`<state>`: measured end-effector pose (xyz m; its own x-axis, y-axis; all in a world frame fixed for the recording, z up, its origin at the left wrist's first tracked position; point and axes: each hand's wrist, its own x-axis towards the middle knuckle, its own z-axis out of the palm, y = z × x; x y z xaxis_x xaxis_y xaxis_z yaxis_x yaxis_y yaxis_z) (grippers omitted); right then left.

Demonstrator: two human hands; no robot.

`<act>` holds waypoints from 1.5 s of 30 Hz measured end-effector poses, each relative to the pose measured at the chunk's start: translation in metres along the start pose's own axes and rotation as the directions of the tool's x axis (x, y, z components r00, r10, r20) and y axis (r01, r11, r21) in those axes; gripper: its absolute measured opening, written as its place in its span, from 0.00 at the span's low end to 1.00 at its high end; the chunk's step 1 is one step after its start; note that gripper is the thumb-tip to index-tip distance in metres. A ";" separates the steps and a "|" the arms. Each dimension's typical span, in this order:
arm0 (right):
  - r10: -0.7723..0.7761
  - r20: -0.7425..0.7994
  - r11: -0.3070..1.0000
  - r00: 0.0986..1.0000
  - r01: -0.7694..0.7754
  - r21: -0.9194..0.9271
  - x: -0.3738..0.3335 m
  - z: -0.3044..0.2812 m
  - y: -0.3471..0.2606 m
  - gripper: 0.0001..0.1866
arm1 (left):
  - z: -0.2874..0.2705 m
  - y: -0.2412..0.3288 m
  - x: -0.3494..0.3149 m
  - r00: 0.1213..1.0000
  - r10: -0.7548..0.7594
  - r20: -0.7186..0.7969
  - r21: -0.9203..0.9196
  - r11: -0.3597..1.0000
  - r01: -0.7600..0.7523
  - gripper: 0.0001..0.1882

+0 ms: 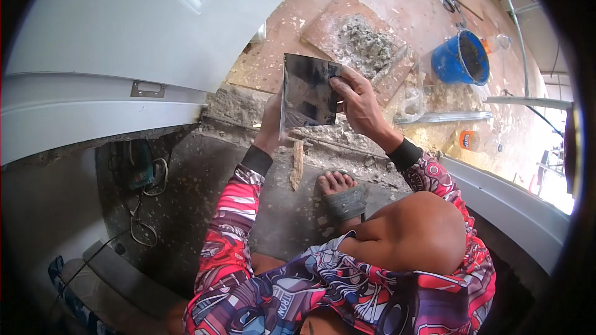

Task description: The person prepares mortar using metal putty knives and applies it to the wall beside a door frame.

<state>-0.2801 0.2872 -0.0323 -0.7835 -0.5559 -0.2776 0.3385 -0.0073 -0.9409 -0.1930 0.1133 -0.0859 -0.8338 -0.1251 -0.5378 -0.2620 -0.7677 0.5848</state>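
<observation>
A glossy dark rectangular tile (308, 93) is held up over the rough, broken door sill (239, 108). My right hand (360, 104) grips it by the right edge, thumb on the face toward me. At the tile's left edge is my left hand (270, 123), its fingers mostly hidden behind the tile. Below the tile, a splintered piece of wood (298, 164) lies near my sandalled foot (340, 189). Beyond it, a heap of wet grey mortar (366, 46) sits on a flat board (338, 12).
A white panelled door (124, 31) stands to the left. A blue bucket (448, 62) and plastic bottle (470, 141) are at right, near a metal strip (444, 116). A corded teal power tool (141, 170) lies at lower left. The door frame (503, 201) runs along my right.
</observation>
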 end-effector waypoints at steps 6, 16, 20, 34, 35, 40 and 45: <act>-0.003 0.144 1.000 0.990 0.005 -0.016 -0.010 0.001 -0.014 0.09 | -0.052 -0.003 0.015 0.986 0.118 -0.117 0.475 0.878 -0.049 0.27; 0.111 -0.050 0.971 0.993 -0.098 0.216 -0.007 -0.029 0.000 0.03 | -0.035 0.010 -0.011 0.596 0.793 -0.127 0.836 0.408 -0.366 0.24; 0.144 -0.057 0.975 0.988 -0.132 0.177 -0.011 -0.030 0.006 0.04 | -0.016 0.022 -0.033 0.732 0.678 -0.065 0.730 0.532 -0.429 0.22; -0.039 -0.079 0.988 0.996 0.051 0.146 0.008 -0.026 -0.011 0.09 | -0.014 -0.007 -0.067 0.654 0.523 0.546 0.818 -0.163 -0.552 0.08; -0.059 -0.068 0.985 0.996 0.069 0.157 0.008 -0.028 -0.014 0.08 | -0.020 -0.010 -0.066 0.660 0.474 0.583 0.809 -0.259 -0.528 0.08; -0.025 -0.058 0.973 0.998 0.037 0.229 0.016 -0.029 -0.011 0.07 | -0.033 0.005 -0.074 0.710 0.581 0.397 0.909 -0.143 -0.391 0.10; -0.088 -0.226 0.940 0.970 0.156 0.304 0.011 -0.029 -0.012 0.12 | -0.015 -0.005 -0.076 0.797 0.604 -0.019 0.709 0.571 -0.415 0.07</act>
<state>-0.3080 0.3050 -0.0301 -0.9075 -0.3512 -0.2306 0.3546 -0.3460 -0.8687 -0.1213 0.1174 -0.0570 -0.8134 -0.5751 -0.0872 -0.1478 0.0593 0.9872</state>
